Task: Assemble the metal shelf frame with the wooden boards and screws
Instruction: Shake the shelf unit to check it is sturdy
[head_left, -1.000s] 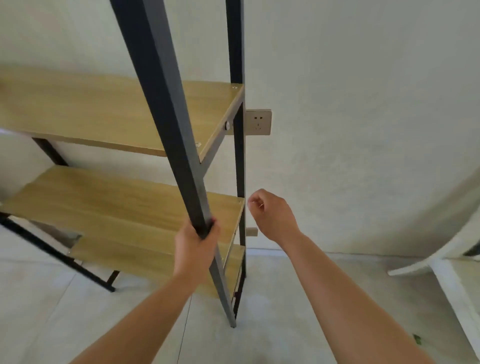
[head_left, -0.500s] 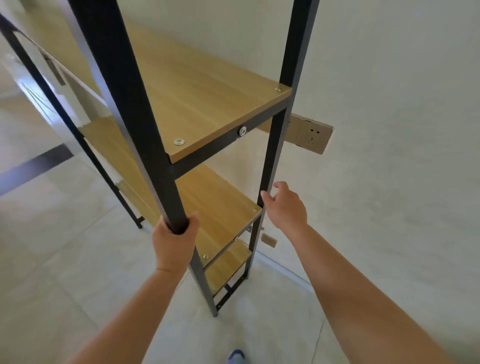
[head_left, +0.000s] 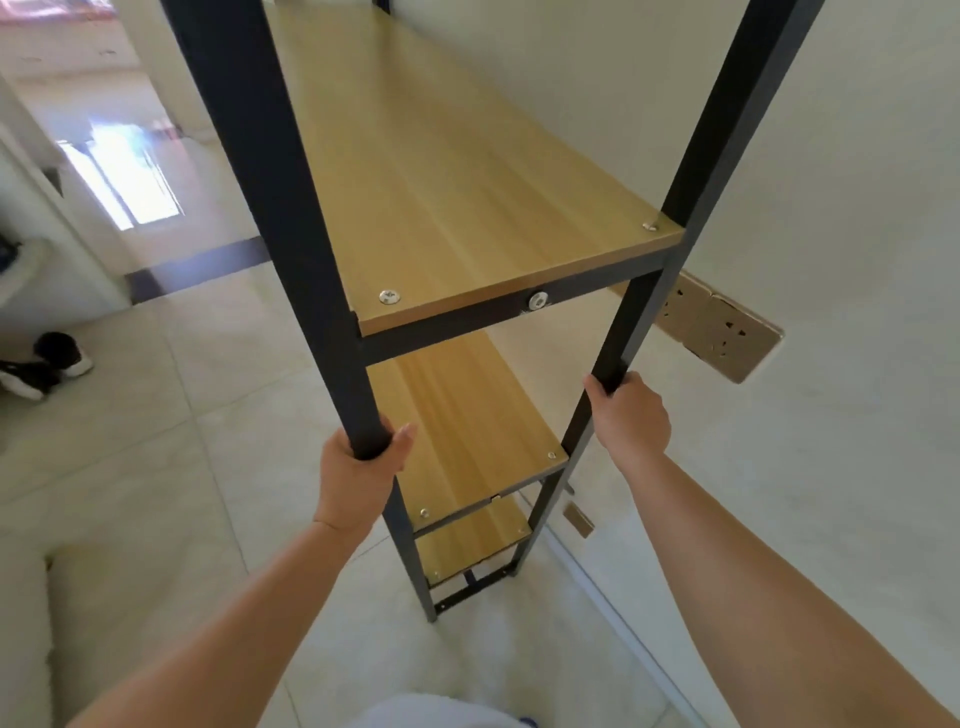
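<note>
3 boards stacked in frame, wall right.

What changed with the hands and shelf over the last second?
The right hand, free a second ago, reached in and now grips the rear post. The view swung round to the shelf's end. The left hand stayed gripping the front post, and the boards stayed screwed in place.

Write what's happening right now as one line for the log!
left hand: grips front post | right hand: grips rear post | boards: screwed in | shelf frame: upright beside wall
</note>
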